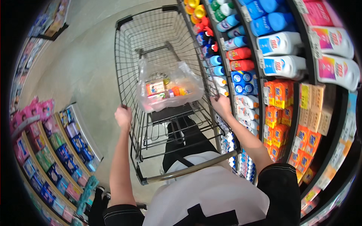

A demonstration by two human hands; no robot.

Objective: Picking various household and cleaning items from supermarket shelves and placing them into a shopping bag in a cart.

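Before me stands a black wire shopping cart (158,17), its handle bar (192,168) close against my body. My left hand (123,116) is closed around the wire on the left side of the basket. On the opposite side, my right hand (221,105) grips the right rim of the basket. Between the hands, a translucent plastic bag (144,70) rests in the basket. Inside it show a small orange-and-white box (155,88) and several other colourful packages, partly blurred by the plastic. The bag bears some writing.
Right beside the cart runs a shelf with white detergent bottles (280,66), orange Tide packs (278,113), red bottles (240,65) and blue bottles (268,24). Packaged goods fill the left shelves (53,147). A person's dark-clad legs (99,206) show at lower left. Concrete floor (79,70) lies between.
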